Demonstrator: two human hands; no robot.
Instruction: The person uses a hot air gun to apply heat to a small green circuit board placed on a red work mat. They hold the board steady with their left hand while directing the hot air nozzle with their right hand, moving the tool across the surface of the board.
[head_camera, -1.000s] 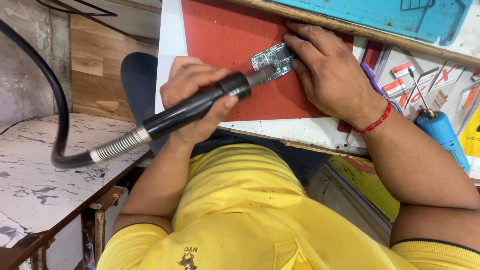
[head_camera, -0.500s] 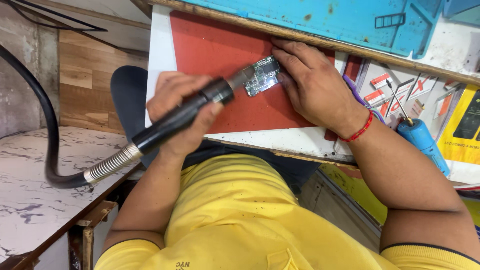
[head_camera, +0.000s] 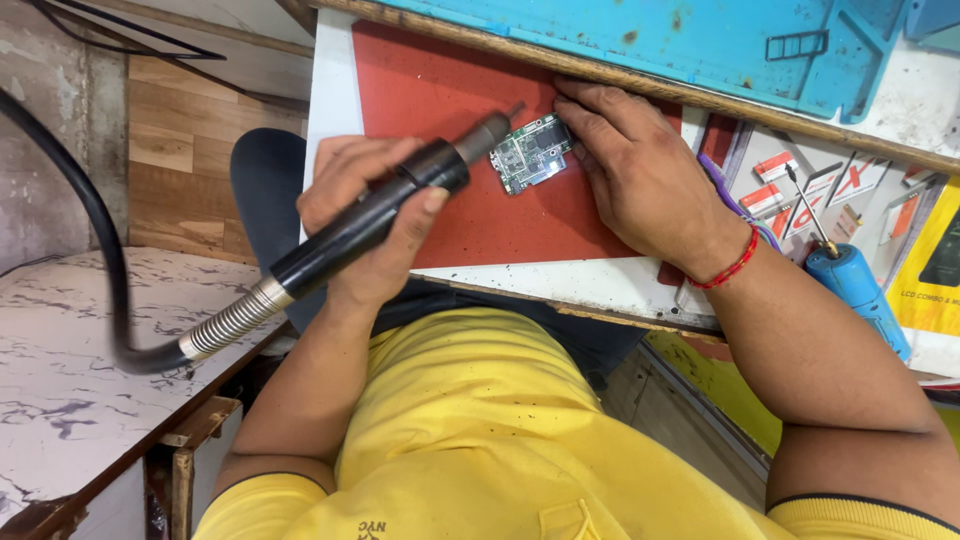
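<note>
A white surface fills the top of the view, with a marbled side table low on the left. A big red mat lies on the surface. Behind the mat sits a blue tray along a strip of wood.

The person wears a yellow shirt and looks down at both hands.

A thick black hose curves up from the left and joins a black hot air tool. The left hand is wrapped around this tool, fingers closed tight on its handle. The tool's metal tip points at a small green circuit board. The tip is just beside the board's left edge; I cannot tell if it touches.

The circuit board lies flat on the red mat, near the mat's middle. The right hand rests on the mat at the board's right side. Its fingers lie flat and stretched out, and their tips press on the board's edge. A red thread band goes around that wrist.

To the right, a blue screwdriver lies on the surface, near small red and white packets.
</note>
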